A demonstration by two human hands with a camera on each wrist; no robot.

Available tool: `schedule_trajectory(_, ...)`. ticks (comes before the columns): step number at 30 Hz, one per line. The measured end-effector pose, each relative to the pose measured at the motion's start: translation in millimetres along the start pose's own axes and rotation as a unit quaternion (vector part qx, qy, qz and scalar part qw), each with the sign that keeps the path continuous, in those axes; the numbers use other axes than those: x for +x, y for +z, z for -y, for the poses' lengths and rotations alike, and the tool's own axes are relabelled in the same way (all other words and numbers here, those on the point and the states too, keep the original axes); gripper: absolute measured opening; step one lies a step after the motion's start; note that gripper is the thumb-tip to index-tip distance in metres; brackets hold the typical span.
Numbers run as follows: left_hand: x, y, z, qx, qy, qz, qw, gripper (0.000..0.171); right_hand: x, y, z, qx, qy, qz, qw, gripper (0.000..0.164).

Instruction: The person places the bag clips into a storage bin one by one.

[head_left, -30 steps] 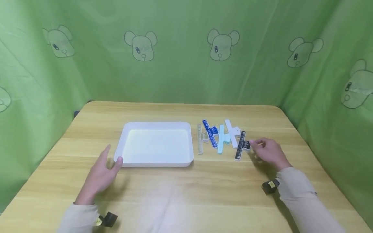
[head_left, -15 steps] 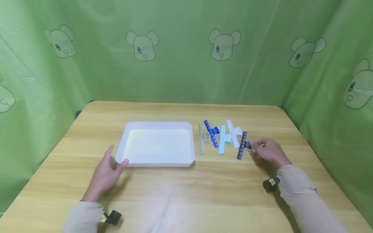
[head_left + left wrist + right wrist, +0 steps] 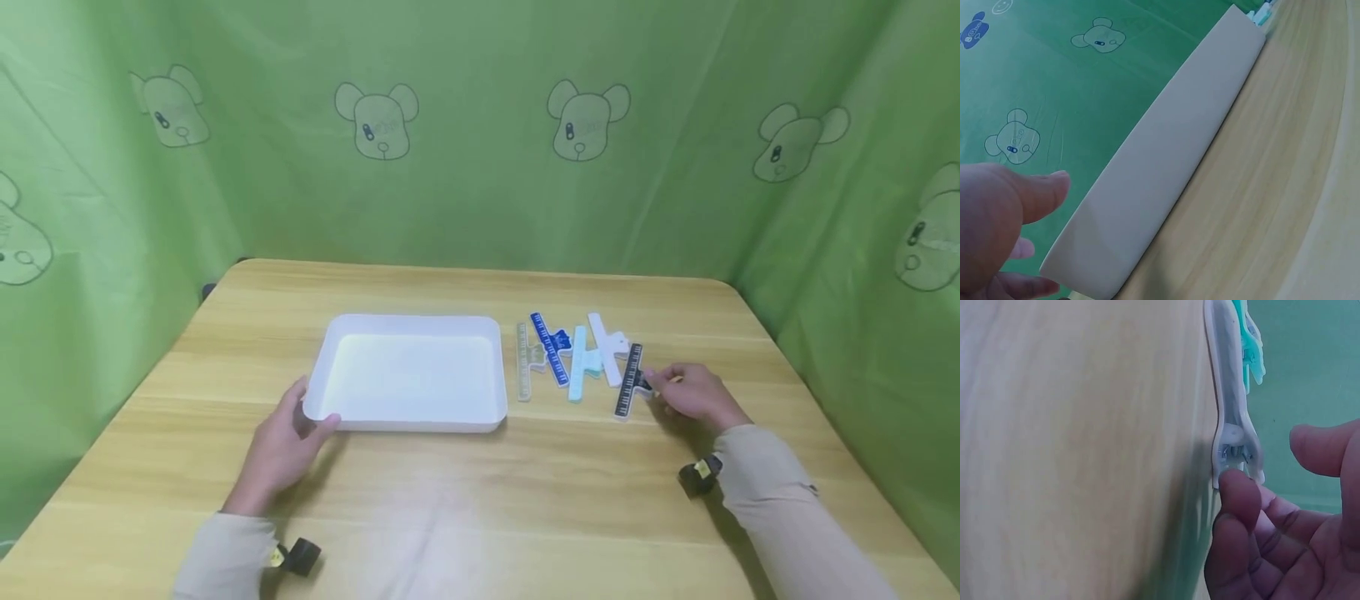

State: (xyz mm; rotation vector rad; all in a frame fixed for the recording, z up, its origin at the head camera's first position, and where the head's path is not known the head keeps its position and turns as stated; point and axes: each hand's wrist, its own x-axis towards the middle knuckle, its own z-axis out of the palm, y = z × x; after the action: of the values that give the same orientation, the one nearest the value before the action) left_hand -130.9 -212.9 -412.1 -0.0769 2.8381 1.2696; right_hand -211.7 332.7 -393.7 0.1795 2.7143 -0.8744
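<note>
A black clip [image 3: 628,383] with a piano-key print lies on the table at the right end of a group of long-jawed clips. The fingertips of my right hand [image 3: 697,396] are at its handle; in the right wrist view, the thumb [image 3: 1322,450] stands apart from the clip [image 3: 1229,381]. At the near left corner of a white tray [image 3: 416,325], my left hand [image 3: 277,458] spreads its thumb and fingers around the corner. The left wrist view shows that thumb [image 3: 1047,194] clear of the tray wall [image 3: 1160,150].
Between the tray and the black clip lie a clear clip [image 3: 522,367], a blue clip [image 3: 551,350], a turquoise clip [image 3: 577,367] and a white clip [image 3: 603,350]. The wooden table [image 3: 465,500] has green curtains [image 3: 480,208] behind it and at both sides.
My left hand has moved right and closer around the tray's corner. My right hand stays at the black clip's handle. The whole head view has shifted slightly.
</note>
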Motion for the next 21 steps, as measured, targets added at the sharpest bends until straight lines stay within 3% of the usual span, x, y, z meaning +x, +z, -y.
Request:
schedule_trajectory(12, 0.3, 2.1, -3.4, 0.023, -0.001, 0.001, 0.9997, 0.083, 5.0, 0.4, -2.4, 0.005, -0.014, -0.004, 1.000, 0.053)
schedule_trajectory(21, 3.3, 5.3, -3.6, 0.026, -0.007, -0.054, 0.9982, 0.070, 4.0, 1.1, -1.3, 0.015, 0.002, -0.003, 1.000, 0.047)
